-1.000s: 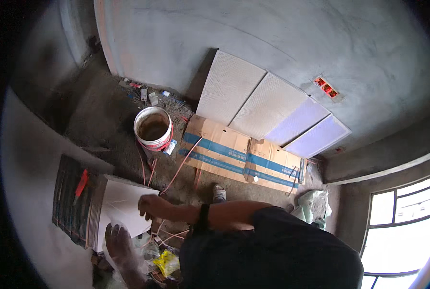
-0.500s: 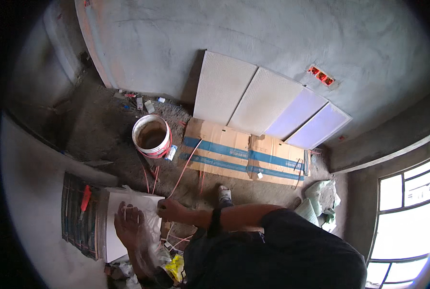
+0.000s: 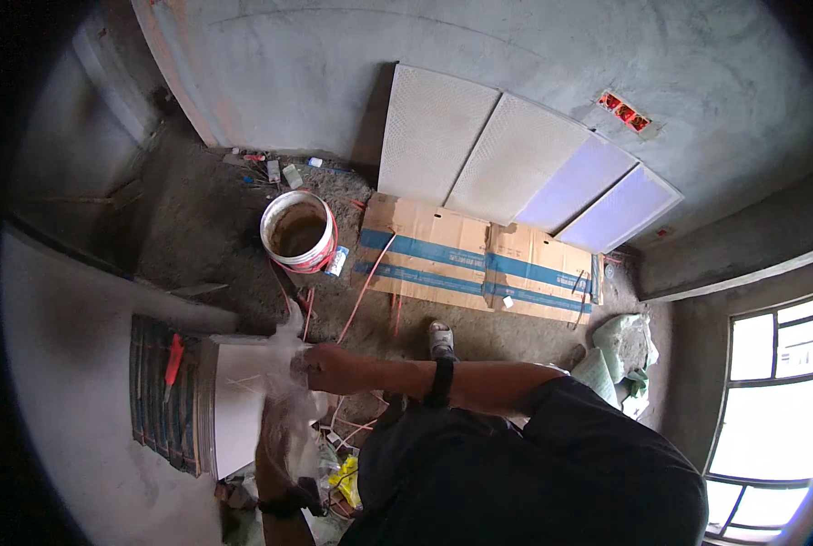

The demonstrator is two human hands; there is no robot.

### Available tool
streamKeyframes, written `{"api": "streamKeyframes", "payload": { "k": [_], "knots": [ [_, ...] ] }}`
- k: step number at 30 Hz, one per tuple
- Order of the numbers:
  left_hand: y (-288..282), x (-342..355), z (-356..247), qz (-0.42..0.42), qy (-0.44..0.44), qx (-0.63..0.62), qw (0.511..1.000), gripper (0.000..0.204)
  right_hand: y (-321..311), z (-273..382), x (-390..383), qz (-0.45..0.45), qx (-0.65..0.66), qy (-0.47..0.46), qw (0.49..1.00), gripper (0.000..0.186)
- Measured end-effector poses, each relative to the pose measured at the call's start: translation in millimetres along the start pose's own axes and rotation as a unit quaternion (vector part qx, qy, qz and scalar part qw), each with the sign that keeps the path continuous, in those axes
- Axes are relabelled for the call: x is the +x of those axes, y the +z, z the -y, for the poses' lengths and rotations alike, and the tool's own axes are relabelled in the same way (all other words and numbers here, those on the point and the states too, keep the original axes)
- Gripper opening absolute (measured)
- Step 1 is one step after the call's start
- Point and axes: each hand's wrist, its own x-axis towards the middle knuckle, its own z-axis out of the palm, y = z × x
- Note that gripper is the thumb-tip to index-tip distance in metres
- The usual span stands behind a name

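Well left of our fingers we see a red-handled tool (image 3: pixel 173 359) lying on a dark bundle (image 3: pixel 156 400). Just beside them is a stack of white tiles (image 3: pixel 241 414). Our left hand (image 3: pixel 282 437) is blurred behind clear plastic film (image 3: pixel 288 353); we cannot tell whether its fingers grip. The film bunches between our hands, below a bucket (image 3: pixel 308 262). Our right hand (image 3: pixel 329 369) is clenched on the film. Right of those fingers lies flattened cardboard (image 3: pixel 466 257).
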Motion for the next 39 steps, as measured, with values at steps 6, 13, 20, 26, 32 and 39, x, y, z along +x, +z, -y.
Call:
{"api": "streamKeyframes", "payload": {
  "k": [6, 13, 20, 26, 32, 39],
  "knots": [
    [9.9, 10.8, 45.8, 0.023, 0.098, 0.059, 0.993, 0.044, -6.5, 16.2, -6.8, 0.157, -0.385, 0.071, 0.907, 0.016],
    [37.8, 19.3, 73.2, 0.117, -0.023, -0.311, 0.943, 0.039, 3.0, 8.9, -13.4, -0.095, -0.287, -0.096, 0.948, 0.055],
    [54.2, 11.1, 22.0, 0.055, 0.131, 0.283, 0.949, 0.044, -16.1, -0.7, -17.0, -0.044, 0.040, 0.372, 0.926, 0.054],
    [70.8, -6.6, 23.8, 0.197, -0.030, -0.109, 0.974, 0.048, -15.4, -3.3, -19.6, -0.070, -0.040, 0.113, 0.990, 0.039],
    [59.8, 1.4, 26.2, 0.107, -0.069, -0.267, 0.955, 0.038, -5.6, 1.5, -43.2, 0.074, -0.281, -0.101, 0.952, 0.034],
    [-27.9, -18.8, 131.2, 0.028, -0.025, 0.063, 0.997, 0.025, 4.7, -16.7, -43.8, 0.137, -0.260, 0.049, 0.955, 0.041]
  ]
}}
